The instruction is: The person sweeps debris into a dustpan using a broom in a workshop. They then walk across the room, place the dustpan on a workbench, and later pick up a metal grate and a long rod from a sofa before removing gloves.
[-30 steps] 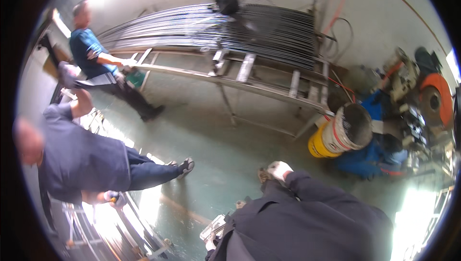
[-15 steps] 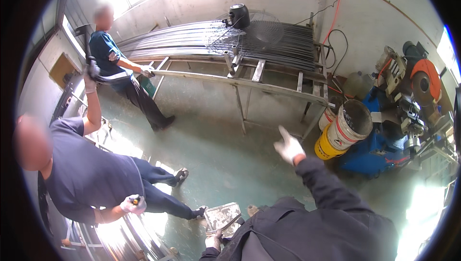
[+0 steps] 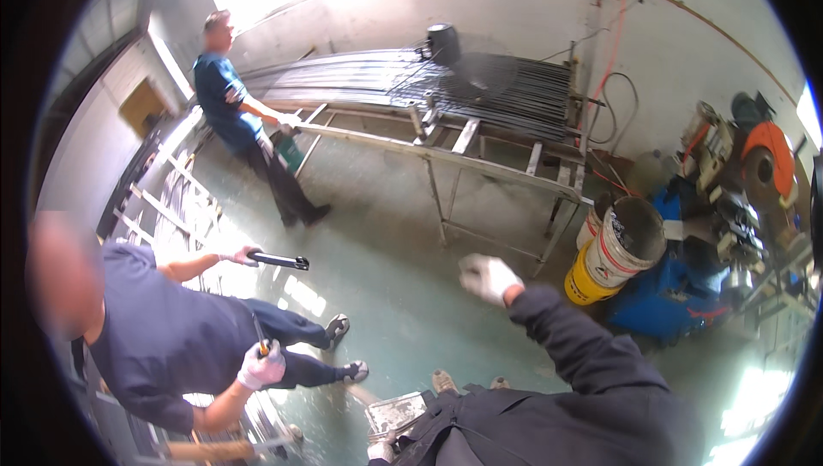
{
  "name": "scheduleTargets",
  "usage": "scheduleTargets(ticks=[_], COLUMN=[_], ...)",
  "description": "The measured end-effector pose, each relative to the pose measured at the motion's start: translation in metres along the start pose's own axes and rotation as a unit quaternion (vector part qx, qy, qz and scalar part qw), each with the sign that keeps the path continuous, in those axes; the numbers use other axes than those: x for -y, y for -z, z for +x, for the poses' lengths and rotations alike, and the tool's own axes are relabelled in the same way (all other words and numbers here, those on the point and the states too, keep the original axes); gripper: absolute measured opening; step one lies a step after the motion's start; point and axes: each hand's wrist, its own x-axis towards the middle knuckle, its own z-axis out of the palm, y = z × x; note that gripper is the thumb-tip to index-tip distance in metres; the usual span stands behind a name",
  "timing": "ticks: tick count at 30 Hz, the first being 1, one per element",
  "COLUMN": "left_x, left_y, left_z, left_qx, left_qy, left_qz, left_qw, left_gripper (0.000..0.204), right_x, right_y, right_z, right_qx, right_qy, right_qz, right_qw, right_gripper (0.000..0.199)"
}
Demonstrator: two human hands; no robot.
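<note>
Right hand (image 3: 490,281) swung left, lower; arm (image 3: 587,342) outstretched | fingers blurred, loosely half-spread, seemingly empty | left hand (image 3: 381,450) gripping flat box (image 3: 394,414) | co-worker's hand (image 3: 239,255) lowered

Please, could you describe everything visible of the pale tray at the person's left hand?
The pale tray looks roughly rectangular and shallow, whitish with grey and dark marks, as if worn or dirty. Metal or plastic, I cannot tell. It is low in the picture, left of the person's body. The gloved left hand appears to hold its near edge, and the dark jacket hides part of its right side.
</note>
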Motion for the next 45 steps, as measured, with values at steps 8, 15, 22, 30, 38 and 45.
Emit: scheduleTargets(ticks=[8, 15, 22, 30, 38, 45], left_x=[-0.004, -0.134, -0.349, -0.324, -0.269, -0.160], left_y=[-0.025, -0.003, 0.183, 0.171, 0.132, 0.134], left_z=[-0.139, -0.083, -0.083, -0.105, -0.116, -0.102], left_qx=[-0.077, 0.083, 0.119, 0.183, 0.161, 0.083], left_qy=[0.194, -0.062, -0.247, -0.332, -0.323, -0.237], left_qz=[-0.097, 0.011, 0.116, 0.044, -0.065, -0.068], left_qw=[0.973, 0.995, 0.955, 0.924, 0.930, 0.966], left_gripper=[0.061, 0.059, 0.058, 0.059, 0.060, 0.062], right_x=[-0.233, -0.221, -0.128, 0.002, 0.081, 0.093], right_y=[-0.071, -0.061, -0.097, -0.135, 0.104, 0.333], right_z=[-0.405, -0.549, -0.453, -0.365, -0.198, -0.109], right_qx=[0.523, 0.411, -0.040, -0.016, -0.307, -0.429], right_qy=[-0.289, -0.481, -0.490, -0.355, -0.171, -0.163], right_qz=[-0.192, -0.183, 0.004, -0.023, -0.074, -0.052], right_qw=[0.778, 0.752, 0.871, 0.935, 0.933, 0.887], right_gripper=[0.040, 0.038, 0.047, 0.073, 0.079, 0.058])
